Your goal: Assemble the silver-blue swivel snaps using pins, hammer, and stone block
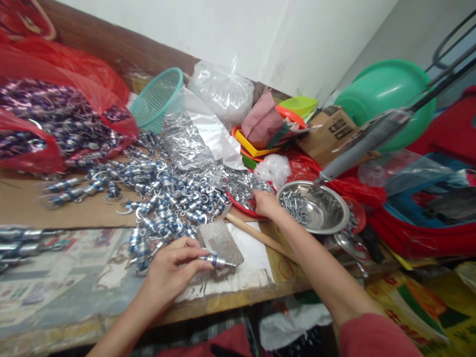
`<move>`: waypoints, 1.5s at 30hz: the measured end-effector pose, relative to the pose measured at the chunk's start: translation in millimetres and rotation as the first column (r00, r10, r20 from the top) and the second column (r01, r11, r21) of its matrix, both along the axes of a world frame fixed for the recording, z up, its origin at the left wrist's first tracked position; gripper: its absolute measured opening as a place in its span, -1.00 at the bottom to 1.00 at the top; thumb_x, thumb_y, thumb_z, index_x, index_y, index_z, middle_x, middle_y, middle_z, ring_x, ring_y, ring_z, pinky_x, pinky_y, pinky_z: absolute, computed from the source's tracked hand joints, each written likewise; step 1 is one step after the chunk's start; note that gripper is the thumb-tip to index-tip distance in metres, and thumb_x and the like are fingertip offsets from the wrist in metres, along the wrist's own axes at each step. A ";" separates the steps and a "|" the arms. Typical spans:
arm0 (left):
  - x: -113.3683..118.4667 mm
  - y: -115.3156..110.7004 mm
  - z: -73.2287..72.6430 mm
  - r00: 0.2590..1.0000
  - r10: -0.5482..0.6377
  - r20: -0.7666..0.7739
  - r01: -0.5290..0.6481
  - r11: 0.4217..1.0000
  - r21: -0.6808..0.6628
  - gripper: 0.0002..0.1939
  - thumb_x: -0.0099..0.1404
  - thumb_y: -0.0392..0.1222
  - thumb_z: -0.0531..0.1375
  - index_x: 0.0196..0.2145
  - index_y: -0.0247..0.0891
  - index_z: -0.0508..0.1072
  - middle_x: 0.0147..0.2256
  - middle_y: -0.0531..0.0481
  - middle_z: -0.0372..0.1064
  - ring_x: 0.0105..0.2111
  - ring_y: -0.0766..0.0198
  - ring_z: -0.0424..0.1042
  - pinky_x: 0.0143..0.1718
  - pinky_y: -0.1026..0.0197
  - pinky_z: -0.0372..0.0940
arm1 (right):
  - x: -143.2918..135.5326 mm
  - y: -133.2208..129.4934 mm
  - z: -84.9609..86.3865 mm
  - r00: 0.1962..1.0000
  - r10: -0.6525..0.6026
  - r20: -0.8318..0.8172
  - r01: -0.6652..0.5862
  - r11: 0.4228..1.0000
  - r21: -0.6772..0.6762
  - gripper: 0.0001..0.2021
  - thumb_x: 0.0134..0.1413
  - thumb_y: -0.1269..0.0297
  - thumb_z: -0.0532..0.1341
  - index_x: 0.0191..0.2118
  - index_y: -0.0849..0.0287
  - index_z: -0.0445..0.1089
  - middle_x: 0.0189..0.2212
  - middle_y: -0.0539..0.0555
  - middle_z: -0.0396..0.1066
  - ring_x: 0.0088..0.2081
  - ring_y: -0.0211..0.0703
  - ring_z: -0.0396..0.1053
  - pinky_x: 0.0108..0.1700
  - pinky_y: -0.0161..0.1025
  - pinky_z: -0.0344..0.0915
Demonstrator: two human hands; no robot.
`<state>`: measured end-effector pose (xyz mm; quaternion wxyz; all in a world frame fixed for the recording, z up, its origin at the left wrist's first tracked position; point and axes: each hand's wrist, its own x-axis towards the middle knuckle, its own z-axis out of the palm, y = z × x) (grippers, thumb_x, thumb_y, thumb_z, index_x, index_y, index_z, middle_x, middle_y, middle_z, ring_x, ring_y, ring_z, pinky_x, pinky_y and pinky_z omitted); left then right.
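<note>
My left hand [177, 265] pinches a small silver metal fitting with blue rings [215, 261], its thin pin pointing right. That fitting is just over a grey block [219, 241] near the table's front edge. My right hand [265, 202] is at the rim of a red plate [245, 210] heaped with small shiny metal strips [241, 187]. Its fingers are curled down at the strips, and their tips are hidden. A loose pile of similar silver-and-blue fittings [163, 191] lies left of the block and behind my left hand.
Right of my right hand stands a steel bowl [330, 210] with metal pins. A wooden handle [256, 235] lies under my right forearm. At the back are a teal basket [158, 96] and a plastic bag [223, 91]; a red bag of purple fittings [100, 104] sits left.
</note>
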<state>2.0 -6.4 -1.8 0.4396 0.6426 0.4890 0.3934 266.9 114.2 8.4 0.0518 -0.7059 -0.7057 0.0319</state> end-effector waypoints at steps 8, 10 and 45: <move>0.0 -2.1 6.8 0.999 0.001 0.034 -0.001 1.000 -0.024 -0.83 -0.01 -0.23 0.26 -0.38 -0.15 0.57 -0.47 0.00 0.45 -0.45 0.23 0.40 -0.39 0.29 0.25 | -52.1 -72.0 16.2 0.938 0.157 -0.309 -0.061 0.953 0.297 -0.79 0.06 0.44 0.06 -0.30 0.18 0.44 -0.30 0.06 0.44 -0.25 -0.25 0.38 -0.19 -0.33 0.32; 1.9 -2.2 8.8 0.996 0.071 0.061 -0.067 0.996 -0.063 -0.74 -0.08 -0.24 0.29 -0.33 -0.18 0.56 -0.55 0.05 0.42 -0.53 0.26 0.37 -0.45 0.30 0.24 | -76.7 -100.0 17.1 0.688 0.348 -0.636 -0.084 0.910 0.407 -0.88 -0.03 0.41 0.16 -0.37 0.18 0.46 -0.40 0.04 0.47 -0.34 -0.22 0.41 -0.25 -0.29 0.35; 1.9 -11.2 22.6 0.963 0.070 0.259 0.012 0.953 -0.304 -0.66 -0.08 -0.18 0.30 -0.26 -0.21 0.46 -0.32 -0.01 0.49 -0.30 0.17 0.42 -0.29 0.27 0.32 | -100.3 -153.6 13.0 0.527 0.569 -0.632 -0.199 0.805 0.559 -0.85 -0.06 0.45 0.21 -0.32 0.17 0.49 -0.41 0.11 0.46 -0.40 -0.22 0.42 -0.38 -0.34 0.39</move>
